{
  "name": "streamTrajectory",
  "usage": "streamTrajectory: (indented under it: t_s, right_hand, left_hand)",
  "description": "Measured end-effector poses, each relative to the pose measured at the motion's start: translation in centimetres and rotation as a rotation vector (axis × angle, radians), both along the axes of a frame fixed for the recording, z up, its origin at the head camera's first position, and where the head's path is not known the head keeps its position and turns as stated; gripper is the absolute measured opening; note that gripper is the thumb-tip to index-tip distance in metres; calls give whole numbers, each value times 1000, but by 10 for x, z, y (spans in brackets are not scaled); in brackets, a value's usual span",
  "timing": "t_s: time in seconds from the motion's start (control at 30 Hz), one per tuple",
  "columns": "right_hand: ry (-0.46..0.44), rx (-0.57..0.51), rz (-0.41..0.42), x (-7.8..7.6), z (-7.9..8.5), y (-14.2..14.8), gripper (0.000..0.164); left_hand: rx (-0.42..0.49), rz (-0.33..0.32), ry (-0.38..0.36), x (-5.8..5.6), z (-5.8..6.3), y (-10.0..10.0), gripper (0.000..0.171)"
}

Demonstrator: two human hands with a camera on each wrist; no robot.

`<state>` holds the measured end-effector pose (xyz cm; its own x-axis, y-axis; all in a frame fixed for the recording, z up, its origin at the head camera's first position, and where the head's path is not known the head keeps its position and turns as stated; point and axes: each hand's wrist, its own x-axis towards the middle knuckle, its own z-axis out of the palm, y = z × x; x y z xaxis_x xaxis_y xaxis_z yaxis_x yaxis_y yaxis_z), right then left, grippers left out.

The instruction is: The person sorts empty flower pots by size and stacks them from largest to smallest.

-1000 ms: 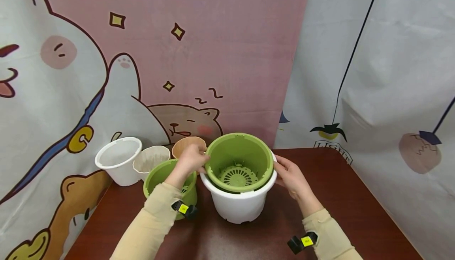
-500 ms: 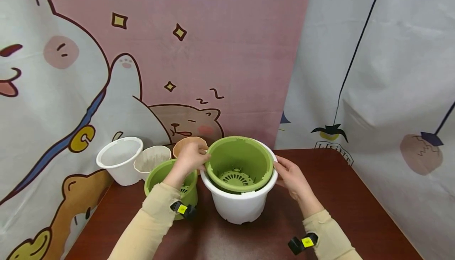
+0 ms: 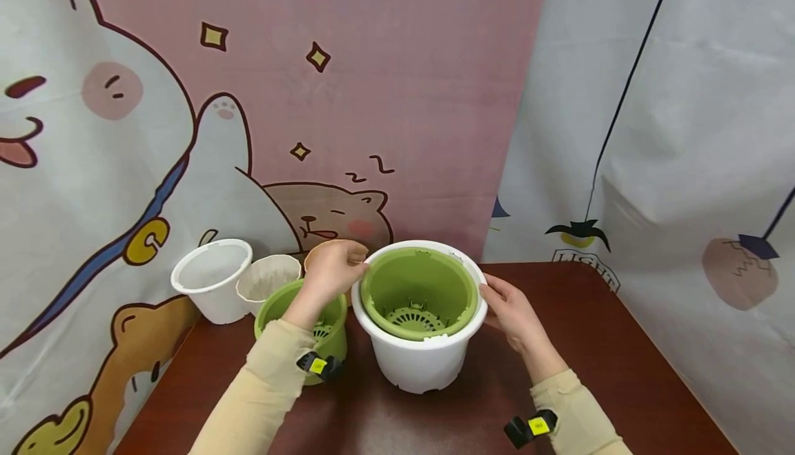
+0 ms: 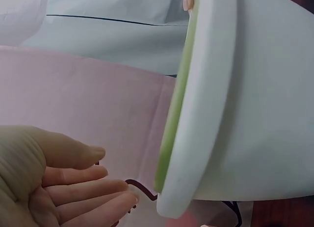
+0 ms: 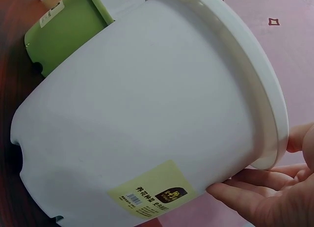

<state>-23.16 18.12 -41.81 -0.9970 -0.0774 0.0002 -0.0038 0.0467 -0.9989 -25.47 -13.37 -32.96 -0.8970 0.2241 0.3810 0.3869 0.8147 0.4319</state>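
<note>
The left sleeve (image 3: 251, 393) and right sleeve (image 3: 571, 407) were plain cream cloth, creased toward the cuffs (image 3: 287, 342). The left camera (image 3: 330, 371) and right camera (image 3: 517, 430), small blocky black units, each bore a bright yellow label (image 3: 539, 426) with dark print too small to read.

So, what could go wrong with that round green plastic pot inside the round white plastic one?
The inner green pot might wedge, since it sits close inside the white pot. The white pot could shift if nudged: the right grip holds it on one side; the left grip is apart from it.
</note>
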Motion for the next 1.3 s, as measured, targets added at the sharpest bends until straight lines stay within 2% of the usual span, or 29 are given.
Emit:
streamTrajectory:
  t_s: [0.13, 0.2, 0.33, 0.43, 0.6, 0.7, 0.93, 1.2, 1.3]
  right_hand:
    - [-6, -10, -6, -1, -1, 0, 47]
    - [-11, -12, -6, -1, -1, 0, 47]
    - [-12, -14, -9, -1, -1, 0, 47]
    - [-11, -9, -16, -1, -1, 0, 48]
    - [-12, -8, -15, 0, -1, 1, 48]
    - [-13, -11, -11, 0, -1, 1, 48]
    - [-6, -2, -12, 0, -1, 1, 49]
    - [-6, -5, -19, -1, -1, 0, 48]
    - [-7, -1, -18, -1, -1, 0, 48]
  left_hand:
    - [26, -41, 49, 1, -4, -4, 18]
    - [49, -73, 51, 3, -6, -7, 12]
    - [140, -131, -49, 11, -7, -11, 20]
    - [195, -141, -119, 17, -6, -15, 36]
    - [212, -128, -190, 21, -9, -22, 47]
    - [200, -113, -198, 22, -12, -25, 51]
    - [209, -96, -144, 28, -16, -30, 59]
    - [207, -56, -9, 31, -24, -38, 62]
    - [216, -35, 22, 32, -26, -43, 62]
